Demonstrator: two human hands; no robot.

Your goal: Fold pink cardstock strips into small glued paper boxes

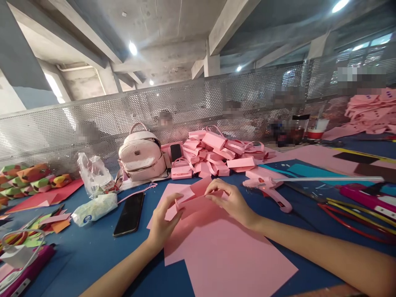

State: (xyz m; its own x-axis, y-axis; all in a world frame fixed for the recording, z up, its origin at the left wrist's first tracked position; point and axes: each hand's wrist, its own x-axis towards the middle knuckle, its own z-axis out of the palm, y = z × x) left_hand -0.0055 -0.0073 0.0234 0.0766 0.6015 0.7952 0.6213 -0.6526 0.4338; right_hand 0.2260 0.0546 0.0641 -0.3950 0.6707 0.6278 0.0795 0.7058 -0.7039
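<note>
Your left hand (162, 222) pinches the near-left edge of a small folded pink piece (198, 198), thumb and fingers closed on it. Your right hand (232, 202) presses down on its right end, fingertips together on the fold. The piece sits just above the loose pink sheets (222, 251) on the blue table (93, 255), so you could catch a sheet underneath and crease it by mistake. Uneven pressure between your two hands would probably skew the fold. The glue gun (269, 189) lies just beside your right wrist, its nozzle pointing away; a careless sweep could knock it or smear glue. The phone (129, 214) lies near your left hand, close enough to nudge.
</note>
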